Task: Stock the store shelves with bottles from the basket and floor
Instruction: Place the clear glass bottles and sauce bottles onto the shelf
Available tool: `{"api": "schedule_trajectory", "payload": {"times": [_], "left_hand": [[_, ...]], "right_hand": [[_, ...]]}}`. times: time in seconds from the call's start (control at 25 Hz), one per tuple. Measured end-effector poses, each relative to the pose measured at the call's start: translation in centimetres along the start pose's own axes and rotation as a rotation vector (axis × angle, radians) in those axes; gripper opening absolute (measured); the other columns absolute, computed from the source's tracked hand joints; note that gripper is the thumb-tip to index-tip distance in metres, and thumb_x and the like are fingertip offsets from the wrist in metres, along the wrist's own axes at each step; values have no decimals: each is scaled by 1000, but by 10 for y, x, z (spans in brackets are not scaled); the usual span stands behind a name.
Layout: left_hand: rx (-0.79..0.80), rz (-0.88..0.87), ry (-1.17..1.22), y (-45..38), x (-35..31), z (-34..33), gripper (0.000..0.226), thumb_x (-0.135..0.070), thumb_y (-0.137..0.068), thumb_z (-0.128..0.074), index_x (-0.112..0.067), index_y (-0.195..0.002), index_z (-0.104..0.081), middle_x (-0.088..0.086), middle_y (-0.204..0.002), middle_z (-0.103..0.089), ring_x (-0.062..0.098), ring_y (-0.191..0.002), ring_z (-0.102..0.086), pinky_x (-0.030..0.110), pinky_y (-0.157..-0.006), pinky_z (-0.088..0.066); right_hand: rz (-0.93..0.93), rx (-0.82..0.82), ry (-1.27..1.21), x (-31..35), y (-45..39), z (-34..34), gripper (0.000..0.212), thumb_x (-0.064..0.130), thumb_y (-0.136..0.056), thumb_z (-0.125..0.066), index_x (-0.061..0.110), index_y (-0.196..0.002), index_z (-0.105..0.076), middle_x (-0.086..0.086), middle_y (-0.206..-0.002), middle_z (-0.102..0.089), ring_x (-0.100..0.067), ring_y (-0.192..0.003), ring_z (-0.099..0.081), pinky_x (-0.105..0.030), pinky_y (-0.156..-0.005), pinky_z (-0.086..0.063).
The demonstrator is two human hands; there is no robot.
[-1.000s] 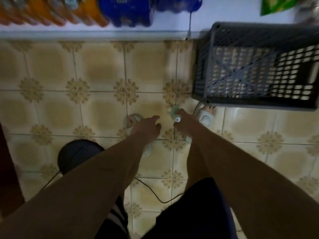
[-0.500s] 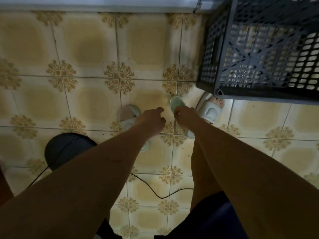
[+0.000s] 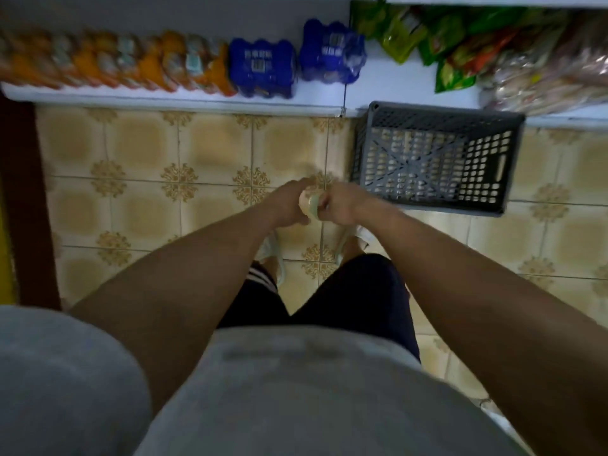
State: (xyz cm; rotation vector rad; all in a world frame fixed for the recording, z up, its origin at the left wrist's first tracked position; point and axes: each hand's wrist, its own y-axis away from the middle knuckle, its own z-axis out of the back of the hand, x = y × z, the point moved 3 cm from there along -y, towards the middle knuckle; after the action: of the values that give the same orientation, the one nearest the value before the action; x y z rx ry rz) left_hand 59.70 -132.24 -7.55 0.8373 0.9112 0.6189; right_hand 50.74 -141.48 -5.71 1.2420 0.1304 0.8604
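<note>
A small pale bottle [image 3: 310,204] is held between both hands above the tiled floor, its light-green end toward the right. My left hand [image 3: 289,205] wraps its left part and my right hand [image 3: 340,205] grips its right end. The dark grey plastic basket [image 3: 437,159] stands on the floor to the right, just beyond my right hand; its inside looks empty. The low white shelf [image 3: 184,98] runs along the top, with orange bottles [image 3: 138,65] and blue shrink-wrapped packs [image 3: 263,69] on it.
Green and red snack bags [image 3: 444,37] fill the shelf section on the right. A dark wooden post [image 3: 26,192] runs down the left edge. My feet in pale slippers [image 3: 273,248] stand on the patterned tiles below my hands.
I have straightened up from the floor, so the shelf has come back into view. The bottle, earlier low by my feet in the right hand, is now held by both hands.
</note>
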Motion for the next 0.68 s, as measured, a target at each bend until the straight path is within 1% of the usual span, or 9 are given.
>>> {"api": "schedule_trajectory", "payload": {"times": [0.08,0.12,0.2,0.28,0.36,0.48,0.56,0.64,0.68], "left_hand": [[-19,-61,16,42,-33,22,88,-11,-78,-80,-13,-151,-30,10,-152,-38,27,-138,-38,29,-103,-34],[-41,-70,38,58,-45,28,85,-14,-80,-79,-12,-150,-31,9,-153,-37,26,-137,-38,27,-101,-34],[-129,-89,99,82,-73,42,80,-22,-81,-79,-13,-148,-36,7,-148,-43,26,-132,-44,27,-97,-38],[-237,-112,147,89,-95,56,79,-35,-77,-81,-17,-144,-44,5,-144,-50,26,-127,-51,34,-98,-45],[-333,-138,118,95,-119,73,72,-40,-77,-79,-20,-139,-50,5,-136,-57,25,-119,-57,41,-96,-49],[-439,-188,18,98,-149,92,56,-37,-84,-73,-15,-132,-56,10,-124,-64,27,-109,-61,40,-88,-51],[-448,-183,20,97,-168,106,55,-36,-86,-71,-12,-133,-54,12,-123,-64,27,-107,-61,35,-83,-49],[-443,-182,-6,91,-184,124,58,-36,-89,-69,-9,-136,-50,13,-126,-61,28,-109,-59,33,-81,-46],[-437,-172,-24,90,-194,134,56,-35,-90,-67,-8,-136,-49,14,-126,-61,29,-110,-58,33,-82,-46]], "right_hand": [[40,10,49,22,52,44,30,30,-96,-53,13,-113,-71,-8,-104,-71,-23,-87,-66,-29,-70,-50],[61,-7,43,30,74,63,28,28,-95,-54,12,-107,-72,-10,-97,-72,-22,-78,-65,-29,-66,-50],[105,-81,42,41,116,101,22,25,-92,-56,11,-96,-72,-7,-83,-69,-22,-67,-62,-31,-66,-53],[125,-130,33,47,146,133,17,24,-91,-59,12,-86,-70,-4,-67,-61,-20,-57,-55,-30,-61,-50],[131,-184,55,47,169,158,16,23,-90,-60,11,-87,-70,-3,-61,-58,-19,-52,-52,-28,-58,-48],[139,-219,82,45,190,183,15,23,-91,-58,11,-84,-66,-6,-65,-58,-19,-53,-51,-27,-56,-46],[157,-263,90,42,201,201,17,23,-91,-57,10,-84,-67,-7,-70,-59,-19,-55,-51,-27,-55,-45],[181,-363,87,37,208,221,18,25,-91,-57,14,-88,-71,-5,-77,-62,-18,-59,-53,-27,-56,-45],[193,-428,85,35,210,231,19,26,-91,-56,17,-93,-72,-4,-84,-64,-18,-65,-54,-28,-60,-45]]}}
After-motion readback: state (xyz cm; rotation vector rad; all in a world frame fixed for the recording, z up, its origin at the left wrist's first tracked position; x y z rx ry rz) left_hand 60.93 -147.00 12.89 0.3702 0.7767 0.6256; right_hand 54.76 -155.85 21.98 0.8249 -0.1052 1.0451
